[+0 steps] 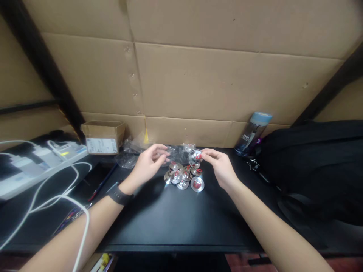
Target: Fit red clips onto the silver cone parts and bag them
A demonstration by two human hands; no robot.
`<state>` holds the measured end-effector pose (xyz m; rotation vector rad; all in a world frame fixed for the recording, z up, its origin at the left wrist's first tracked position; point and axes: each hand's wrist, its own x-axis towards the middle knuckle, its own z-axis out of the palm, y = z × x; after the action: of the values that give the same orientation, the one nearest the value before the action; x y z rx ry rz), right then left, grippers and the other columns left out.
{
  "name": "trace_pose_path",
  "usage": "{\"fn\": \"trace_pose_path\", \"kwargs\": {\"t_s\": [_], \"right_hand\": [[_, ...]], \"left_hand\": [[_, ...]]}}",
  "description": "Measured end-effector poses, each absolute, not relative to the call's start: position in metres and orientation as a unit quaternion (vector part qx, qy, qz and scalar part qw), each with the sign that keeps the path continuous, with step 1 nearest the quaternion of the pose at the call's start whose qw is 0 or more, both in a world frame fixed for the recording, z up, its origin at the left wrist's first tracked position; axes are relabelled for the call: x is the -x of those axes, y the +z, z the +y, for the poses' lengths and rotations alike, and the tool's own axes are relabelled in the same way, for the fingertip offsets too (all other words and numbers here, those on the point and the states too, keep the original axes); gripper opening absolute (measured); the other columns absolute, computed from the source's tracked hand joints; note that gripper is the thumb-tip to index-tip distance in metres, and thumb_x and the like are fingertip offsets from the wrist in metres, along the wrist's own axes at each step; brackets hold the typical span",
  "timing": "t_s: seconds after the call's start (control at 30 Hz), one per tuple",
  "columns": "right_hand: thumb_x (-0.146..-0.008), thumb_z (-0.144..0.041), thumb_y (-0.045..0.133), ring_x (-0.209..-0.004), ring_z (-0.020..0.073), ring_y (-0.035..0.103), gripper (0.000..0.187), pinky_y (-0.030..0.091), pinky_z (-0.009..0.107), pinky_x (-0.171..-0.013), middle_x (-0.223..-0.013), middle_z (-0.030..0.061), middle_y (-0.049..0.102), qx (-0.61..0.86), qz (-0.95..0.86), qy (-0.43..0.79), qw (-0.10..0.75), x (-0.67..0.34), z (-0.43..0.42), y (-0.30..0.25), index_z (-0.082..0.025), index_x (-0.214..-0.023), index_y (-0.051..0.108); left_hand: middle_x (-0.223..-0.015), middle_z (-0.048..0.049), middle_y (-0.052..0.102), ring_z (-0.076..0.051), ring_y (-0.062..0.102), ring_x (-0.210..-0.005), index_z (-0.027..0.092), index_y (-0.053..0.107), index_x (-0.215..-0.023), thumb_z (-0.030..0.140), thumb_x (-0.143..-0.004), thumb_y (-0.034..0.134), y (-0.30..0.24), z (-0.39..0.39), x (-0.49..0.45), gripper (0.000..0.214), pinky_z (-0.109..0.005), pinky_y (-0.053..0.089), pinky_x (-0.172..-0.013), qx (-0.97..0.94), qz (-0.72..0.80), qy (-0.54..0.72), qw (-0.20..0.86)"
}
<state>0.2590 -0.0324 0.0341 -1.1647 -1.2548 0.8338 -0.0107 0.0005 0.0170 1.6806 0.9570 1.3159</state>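
Fingers (208, 154) of the right hand (224, 170) pinch a silver disc (195, 156) by its right edge, thumb and forefinger close to its red loop. It is held up at the back of a pile of similar discs (176, 176), which lie overlapping on the black desk (170, 223), several showing red loops of their own. One disc (197, 184) lies flat at the pile's front right.

Left of the pile, the left hand (149, 162) hovers with its fingers loosely curled and the thumb apart, gripping nothing that shows. A dark band (120, 194) circles that wrist. Behind the hands lies crumpled clear plastic (127, 160), with a small open box (102, 145) beside it at the left. A white power strip (11, 185) with cables (86, 223) occupies the far left. On the right, a blue-capped bottle (252, 132) leans near a black bag (314, 170). Cardboard (198, 83) walls the back.
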Motion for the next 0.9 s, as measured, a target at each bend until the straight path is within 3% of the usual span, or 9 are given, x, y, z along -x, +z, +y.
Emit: {"fn": "trace_pose_path", "kwargs": {"t_s": [0.1, 0.17, 0.37, 0.5, 0.57, 0.73, 0.9], "right_hand": [[-0.074, -0.042, 0.08, -0.083, 0.0231, 0.069, 0.026, 0.052, 0.038, -0.086, -0.083, 0.0069, 0.078, 0.513, -0.546, 0.371, 0.549, -0.269, -0.025, 0.033, -0.018, -0.082, 0.077], [-0.072, -0.041, 0.08, -0.077, 0.0216, 0.068, 0.026, 0.052, 0.036, -0.079, -0.078, 0.006, 0.077, 0.53, -0.553, 0.375, 0.522, -0.272, -0.021, 0.028, -0.017, -0.081, 0.077], [-0.071, -0.033, 0.078, -0.081, 0.0226, 0.073, 0.018, 0.052, 0.037, -0.083, -0.083, 0.0077, 0.08, 0.553, -0.56, 0.395, 0.473, -0.272, -0.015, 0.013, -0.017, -0.077, 0.075], [-0.074, -0.03, 0.076, -0.07, 0.02, 0.071, 0.014, 0.052, 0.033, -0.071, -0.077, 0.0067, 0.079, 0.549, -0.566, 0.406, 0.462, -0.27, -0.016, 0.011, -0.017, -0.079, 0.073], [-0.075, -0.028, 0.076, -0.061, 0.0186, 0.069, 0.014, 0.051, 0.031, -0.063, -0.07, 0.005, 0.076, 0.541, -0.569, 0.411, 0.463, -0.269, -0.016, 0.009, -0.017, -0.081, 0.071], [-0.078, -0.027, 0.075, -0.051, 0.0162, 0.065, 0.012, 0.049, 0.027, -0.055, -0.062, 0.002, 0.072, 0.54, -0.589, 0.393, 0.454, -0.268, -0.01, -0.005, -0.018, -0.08, 0.067], [-0.083, -0.025, 0.071, -0.051, 0.0163, 0.068, 0.007, 0.051, 0.026, -0.055, -0.064, 0.0011, 0.073, 0.564, -0.626, 0.323, 0.43, -0.267, -0.006, -0.012, -0.02, -0.08, 0.066]], "left_hand": [[-0.104, -0.008, 0.076, -0.022, 0.073, -0.088, 0.021, 0.066, -0.114, 0.024, -0.081, 0.073, 0.015, 0.016, 0.027, 0.033, -0.03, 0.056, -0.077, -0.671, 0.437, 0.544, 0.252], [-0.102, -0.0063, 0.075, -0.021, 0.073, -0.084, 0.022, 0.059, -0.126, 0.023, -0.08, 0.071, 0.009, 0.027, 0.036, 0.047, -0.03, 0.054, -0.076, -0.67, 0.466, 0.541, 0.205], [-0.112, -0.0096, 0.073, -0.023, 0.073, -0.083, 0.022, 0.047, -0.133, 0.02, -0.081, 0.064, -0.008, 0.045, 0.047, 0.056, -0.038, 0.054, -0.089, -0.689, 0.519, 0.484, 0.144], [-0.122, -0.0155, 0.067, -0.022, 0.072, -0.082, 0.018, 0.044, -0.132, 0.017, -0.078, 0.063, -0.013, 0.051, 0.047, 0.057, -0.043, 0.055, -0.094, -0.688, 0.523, 0.488, 0.123], [-0.124, -0.0175, 0.064, -0.024, 0.071, -0.088, 0.016, 0.045, -0.131, 0.016, -0.077, 0.064, -0.016, 0.053, 0.048, 0.057, -0.045, 0.055, -0.097, -0.696, 0.516, 0.487, 0.112], [-0.132, -0.0208, 0.057, -0.036, 0.058, -0.128, 0.013, 0.047, -0.131, 0.015, -0.079, 0.062, -0.022, 0.053, 0.048, 0.054, -0.053, 0.045, -0.114, -0.74, 0.502, 0.448, 0.029], [-0.131, -0.0201, 0.059, -0.035, 0.058, -0.129, 0.012, 0.048, -0.133, 0.018, -0.085, 0.06, -0.021, 0.051, 0.049, 0.051, -0.05, 0.046, -0.113, -0.782, 0.499, 0.373, -0.008]]}}
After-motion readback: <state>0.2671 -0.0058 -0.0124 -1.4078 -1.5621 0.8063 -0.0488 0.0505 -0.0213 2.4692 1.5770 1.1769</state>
